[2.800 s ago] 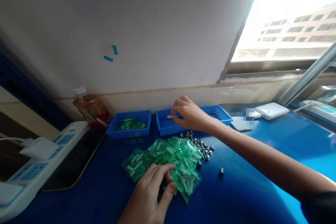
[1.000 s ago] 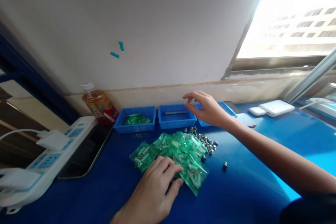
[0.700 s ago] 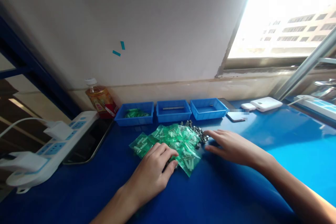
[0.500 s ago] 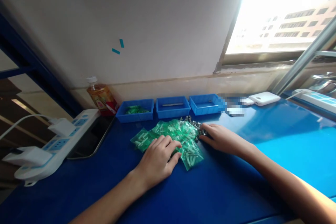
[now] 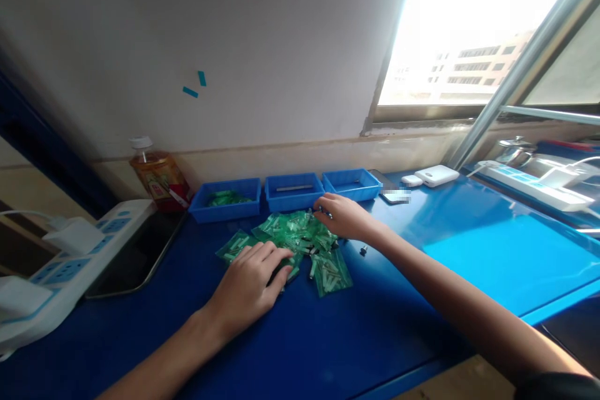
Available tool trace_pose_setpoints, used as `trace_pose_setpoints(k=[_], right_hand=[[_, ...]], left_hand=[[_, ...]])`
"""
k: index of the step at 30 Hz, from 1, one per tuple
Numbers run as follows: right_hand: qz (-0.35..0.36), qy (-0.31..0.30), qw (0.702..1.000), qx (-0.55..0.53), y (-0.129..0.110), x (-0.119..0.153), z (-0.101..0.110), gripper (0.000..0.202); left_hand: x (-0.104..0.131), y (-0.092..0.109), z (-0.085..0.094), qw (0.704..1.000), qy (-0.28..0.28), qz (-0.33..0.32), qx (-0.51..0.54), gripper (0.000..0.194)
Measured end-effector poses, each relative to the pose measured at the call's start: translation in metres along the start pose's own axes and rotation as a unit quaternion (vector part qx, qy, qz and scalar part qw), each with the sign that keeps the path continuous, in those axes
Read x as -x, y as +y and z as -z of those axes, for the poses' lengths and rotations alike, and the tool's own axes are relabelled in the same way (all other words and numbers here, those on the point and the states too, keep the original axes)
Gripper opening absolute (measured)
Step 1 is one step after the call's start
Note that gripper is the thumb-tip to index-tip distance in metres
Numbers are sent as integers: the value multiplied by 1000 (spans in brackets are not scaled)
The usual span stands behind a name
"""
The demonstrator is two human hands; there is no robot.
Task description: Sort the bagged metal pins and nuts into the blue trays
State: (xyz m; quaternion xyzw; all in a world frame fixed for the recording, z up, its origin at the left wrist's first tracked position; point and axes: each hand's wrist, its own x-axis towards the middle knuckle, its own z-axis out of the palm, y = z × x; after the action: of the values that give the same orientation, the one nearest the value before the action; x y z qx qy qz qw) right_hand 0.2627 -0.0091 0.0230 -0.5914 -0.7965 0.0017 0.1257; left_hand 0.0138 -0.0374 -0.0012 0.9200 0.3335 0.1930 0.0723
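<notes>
Green plastic packets [image 5: 332, 275] with pale stick-like pieces inside lie in a heap on the blue table. My left hand [image 5: 253, 275] rests on the front left of the heap, fingers curved and thumb apart, with nothing visible in its grasp. Over the back right of the heap is my right hand [image 5: 343, 215], its fingers bent downward; what the fingertips hold, if anything, I cannot make out. A small dark metal piece [image 5: 363, 250] lies on the table right of the heap. Behind stand three blue trays: the left tray [image 5: 225, 213] holds green packets, the middle tray [image 5: 295, 201] a pale strip.
The right blue tray [image 5: 352, 192] holds a small piece. At the left are a power strip [image 5: 65, 270], a dark phone [image 5: 140, 256] and an orange bottle [image 5: 159, 175]. White devices [image 5: 437, 175], a partly blurred phone [image 5: 394, 195] and another power strip [image 5: 534, 186] are at the right.
My right hand has moved left and up from the dark metal pieces to over the packets. One dark piece now lies apart on the table. The view has shifted to the right.
</notes>
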Motion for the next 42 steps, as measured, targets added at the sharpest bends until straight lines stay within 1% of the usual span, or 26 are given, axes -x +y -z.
trace_pose_setpoints(k=[2,6,9,11,12,14,16,17,19,21,23,26,28,30,32,34,38,42], right_hand=[[5,11,1000,-12,-5,-4,-10,27],[39,7,999,-15,-6,-3,-25,30],[50,12,997,-50,-4,0,-28,23],[47,18,995,-90,-3,1,-27,17],[42,22,993,-110,-3,2,-26,13],[28,30,989,-143,-2,3,-26,10],[16,45,986,-158,1,5,-26,10],[11,57,986,-156,2,7,-26,10],[6,86,986,-143,4,9,-25,12],[9,110,985,-132,3,11,-23,13],[26,123,984,-127,-3,14,-20,13],[75,122,982,-125,-22,22,-15,16],[129,117,977,-124,-37,28,-13,20],[196,115,968,-108,-52,35,-13,24],[257,115,956,-81,-62,40,-15,25],[293,122,947,-61,-69,43,-17,22],[306,152,938,-60,-70,43,-21,20],[289,186,937,-60,-69,42,-23,14]], left_hand=[[1,-3,2,1000,11,6,-4,21],[1,-6,3,999,-10,22,-21,23],[2,-3,2,1000,-17,22,-6,37],[3,2,3,1000,-23,6,1,45],[3,4,4,1000,-25,-4,-4,46],[3,8,8,999,-33,-20,-28,40],[3,9,14,997,-46,-25,-57,25],[4,9,18,996,-58,-21,-68,20],[5,7,24,992,-92,-3,-81,19],[6,3,28,989,-120,28,-83,17],[8,0,31,987,-125,54,-91,15],[8,-4,32,989,-102,62,-89,14],[7,-6,32,994,-77,69,-45,15],[4,-8,31,995,-54,81,38,20],[2,-11,28,986,-40,101,129,26],[1,-13,26,971,-32,122,200,28],[0,-15,22,948,-24,140,286,29],[0,-10,21,931,-16,144,334,31]])
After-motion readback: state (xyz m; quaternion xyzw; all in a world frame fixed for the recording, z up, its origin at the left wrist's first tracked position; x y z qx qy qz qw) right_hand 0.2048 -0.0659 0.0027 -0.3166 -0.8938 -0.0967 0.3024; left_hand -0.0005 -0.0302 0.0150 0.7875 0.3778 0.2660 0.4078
